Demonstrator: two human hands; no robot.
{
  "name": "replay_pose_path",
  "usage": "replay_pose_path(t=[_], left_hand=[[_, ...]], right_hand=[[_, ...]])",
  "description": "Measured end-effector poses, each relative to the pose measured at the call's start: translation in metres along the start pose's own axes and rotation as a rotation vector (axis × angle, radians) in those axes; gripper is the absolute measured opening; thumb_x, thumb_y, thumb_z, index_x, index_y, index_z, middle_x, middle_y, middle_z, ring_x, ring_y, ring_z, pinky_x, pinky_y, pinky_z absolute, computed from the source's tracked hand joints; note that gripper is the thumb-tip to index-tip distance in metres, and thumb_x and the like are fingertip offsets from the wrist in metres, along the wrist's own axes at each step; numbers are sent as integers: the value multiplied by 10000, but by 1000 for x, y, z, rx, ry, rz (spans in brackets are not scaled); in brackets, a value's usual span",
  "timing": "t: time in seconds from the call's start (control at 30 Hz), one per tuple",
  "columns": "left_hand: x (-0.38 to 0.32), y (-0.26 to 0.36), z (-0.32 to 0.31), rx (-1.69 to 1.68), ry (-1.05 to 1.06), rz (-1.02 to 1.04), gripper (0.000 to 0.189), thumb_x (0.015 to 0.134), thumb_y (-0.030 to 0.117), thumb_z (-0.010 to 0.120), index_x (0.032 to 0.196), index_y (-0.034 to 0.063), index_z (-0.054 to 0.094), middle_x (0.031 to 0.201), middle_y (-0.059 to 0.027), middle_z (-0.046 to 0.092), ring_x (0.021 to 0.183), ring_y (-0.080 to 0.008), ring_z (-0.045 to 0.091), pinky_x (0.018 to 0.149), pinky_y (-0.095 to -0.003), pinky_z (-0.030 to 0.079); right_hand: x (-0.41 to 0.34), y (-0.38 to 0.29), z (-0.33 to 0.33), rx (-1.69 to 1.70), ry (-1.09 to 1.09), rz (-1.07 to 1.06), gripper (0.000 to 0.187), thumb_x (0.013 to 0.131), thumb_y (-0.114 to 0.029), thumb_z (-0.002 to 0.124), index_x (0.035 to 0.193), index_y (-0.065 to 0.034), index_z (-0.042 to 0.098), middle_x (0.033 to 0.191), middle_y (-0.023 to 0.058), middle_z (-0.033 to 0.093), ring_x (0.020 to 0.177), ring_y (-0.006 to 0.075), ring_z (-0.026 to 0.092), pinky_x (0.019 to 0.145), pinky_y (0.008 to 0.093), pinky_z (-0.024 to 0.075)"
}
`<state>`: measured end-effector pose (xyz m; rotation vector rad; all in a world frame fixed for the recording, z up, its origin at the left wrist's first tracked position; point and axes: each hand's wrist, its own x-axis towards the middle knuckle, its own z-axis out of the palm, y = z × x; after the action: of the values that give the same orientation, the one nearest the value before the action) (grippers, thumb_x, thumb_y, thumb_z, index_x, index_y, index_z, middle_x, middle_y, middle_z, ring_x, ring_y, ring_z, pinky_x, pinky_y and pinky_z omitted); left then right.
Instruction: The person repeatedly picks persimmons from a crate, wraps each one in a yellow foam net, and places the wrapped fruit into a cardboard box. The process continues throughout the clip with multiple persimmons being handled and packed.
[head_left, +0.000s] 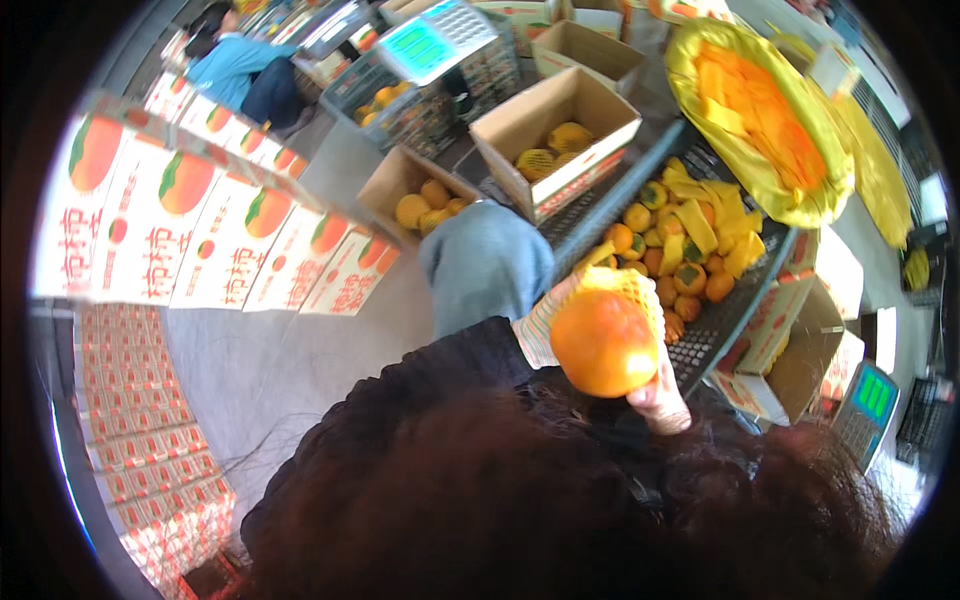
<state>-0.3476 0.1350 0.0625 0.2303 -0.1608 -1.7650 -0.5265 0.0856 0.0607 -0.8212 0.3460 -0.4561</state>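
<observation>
A large orange persimmon (604, 341) is held up close to me, with a yellow foam net sleeve (626, 289) round its far side. My left hand (545, 322), in a striped knit glove or cuff, grips it from the left, its fingers mostly hidden behind the fruit. My right hand (660, 397) touches the lower right side with thumb and fingers. Beyond the hands, a dark plastic crate (731, 337) holds loose persimmons (688, 279) and yellow net sleeves (701, 225). An open carton (555, 142) with several netted persimmons (536, 163) stands farther off, near my knee.
A yellow bag (836, 172) of orange and yellow sleeves stands beyond the crate. A smaller carton (390, 184) holds netted fruit. Printed cartons (195, 217) are stacked left. Digital scales (435, 41) stand ahead and at right. A co-worker (240, 71) crouches at upper left.
</observation>
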Motion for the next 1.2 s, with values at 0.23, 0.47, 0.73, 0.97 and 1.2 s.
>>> replay_pose_path(t=[0.23, 0.47, 0.73, 0.97, 1.2], left_hand=[[-53, 70, 54, 374, -67, 189, 440, 920, 44, 689, 1346, 77, 585, 1120, -32, 669, 1097, -156, 655, 982, -319, 509], [-62, 50, 64, 1555, 284, 904, 310, 810, -89, 769, 1098, 3, 706, 1083, -108, 710, 924, -175, 672, 812, -304, 538], [-55, 74, 39, 910, 240, 932, 766, 884, 207, 763, 1502, 30, 346, 1350, -113, 535, 1183, -197, 575, 985, -326, 495], [-19, 157, 24, 314, 311, 292, 503, 1034, 352, 541, 1441, 68, 458, 1362, -151, 602, 1193, -278, 641, 900, -442, 595], [164, 287, -56, 465, 484, 261, 513, 956, 437, 659, 1360, 144, 539, 1301, -119, 619, 1117, -289, 636, 819, -439, 611]], right_hand=[[28, 15, 62, 1341, 149, 365, 566, 978, -348, 620, 1425, -55, 433, 1312, 136, 567, 1159, 264, 589, 1005, 395, 509], [53, 11, 54, -378, 376, -525, 1104, 603, -186, 951, 1482, -94, 290, 1382, 163, 487, 1289, 290, 523, 1098, 441, 457], [108, 5, 77, -355, 295, -674, 973, 663, -103, 920, 1457, -78, 359, 1373, 124, 501, 1299, 250, 514, 1088, 414, 462], [116, -41, 66, -1374, 263, -603, 960, 667, -96, 920, 1498, -75, 438, 1559, 187, 413, 1438, 322, 422, 1137, 435, 413], [67, -116, -26, -1322, 483, -300, 679, 823, -61, 796, 1442, -61, 517, 1425, 133, 561, 1279, 246, 568, 1005, 385, 503]])
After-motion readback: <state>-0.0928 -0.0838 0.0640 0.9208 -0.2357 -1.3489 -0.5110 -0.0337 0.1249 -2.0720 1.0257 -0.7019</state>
